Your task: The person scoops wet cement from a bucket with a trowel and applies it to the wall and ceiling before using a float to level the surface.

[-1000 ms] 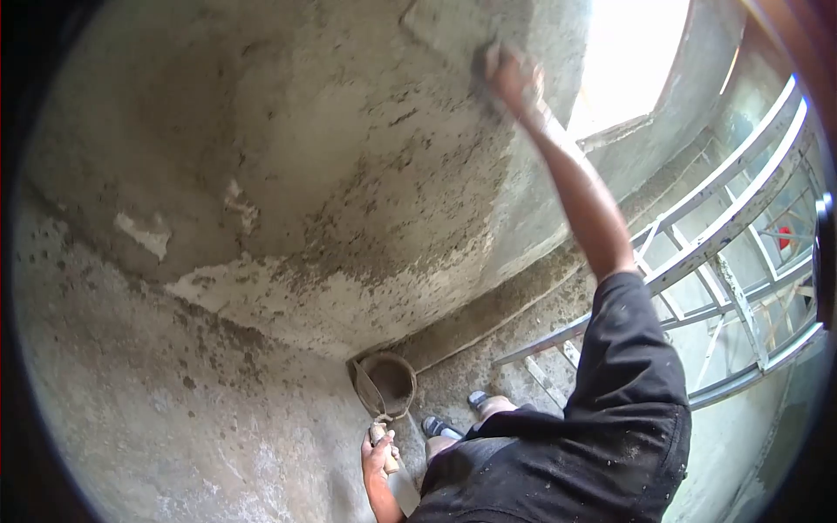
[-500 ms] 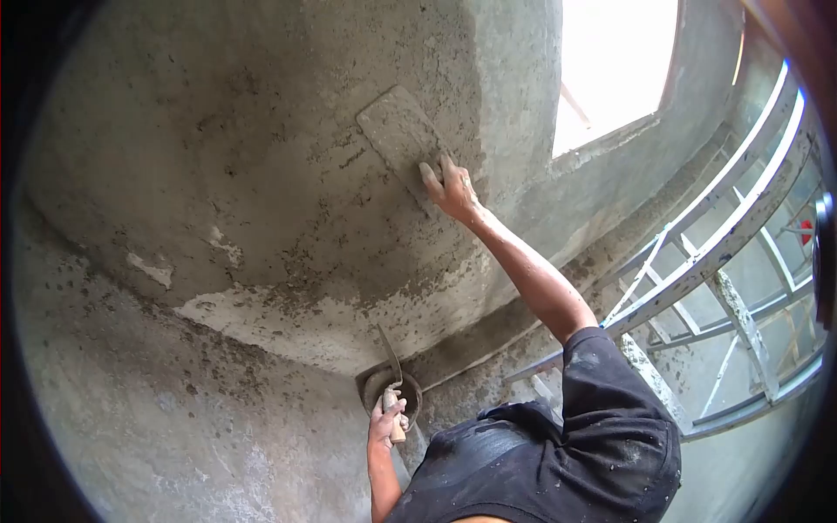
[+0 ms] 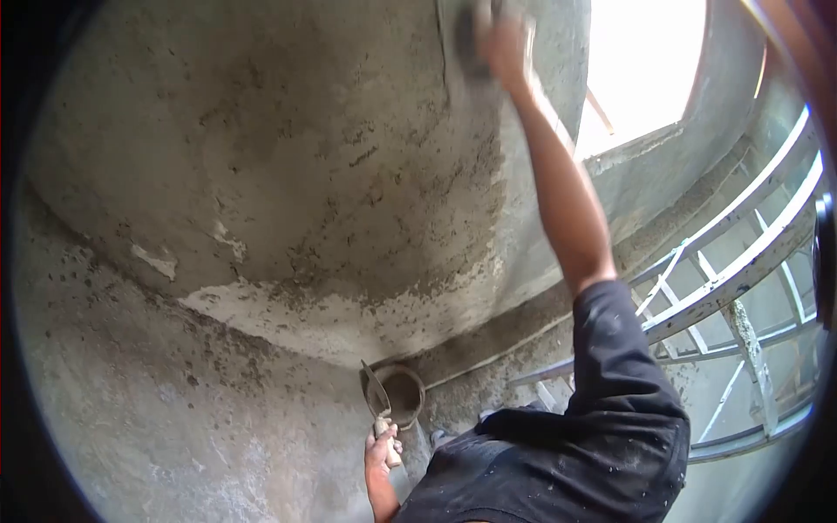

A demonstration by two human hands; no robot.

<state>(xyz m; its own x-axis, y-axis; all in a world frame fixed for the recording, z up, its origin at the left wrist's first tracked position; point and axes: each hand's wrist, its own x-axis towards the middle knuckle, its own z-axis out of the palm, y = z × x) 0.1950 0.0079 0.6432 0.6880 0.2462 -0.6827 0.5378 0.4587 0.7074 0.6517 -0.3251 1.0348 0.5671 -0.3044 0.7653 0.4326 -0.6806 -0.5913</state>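
Observation:
My right hand (image 3: 507, 48) is raised high on the curved wall (image 3: 288, 166), smeared by motion, its fingers closed on a plastering float (image 3: 472, 44). The float overlaps the wet plaster left of the window opening; part of it lies beyond the top edge of the view. Low down, my left hand (image 3: 380, 450) wraps round the pale handle of a pointed trowel (image 3: 377, 394). The trowel's blade points up and overlaps the left rim of a bucket (image 3: 419, 383), which has grey material inside.
A bright window opening (image 3: 645, 70) is at the upper right. Curved metal railing or framework (image 3: 741, 288) with rungs fills the right side. A ledge (image 3: 488, 336) runs along the wall's foot, and bare pale patches (image 3: 288, 314) border the darker plaster.
My right hand has swept the float upward and slightly right along the wall. My left hand and trowel have shifted slightly down and left, showing more of the bucket.

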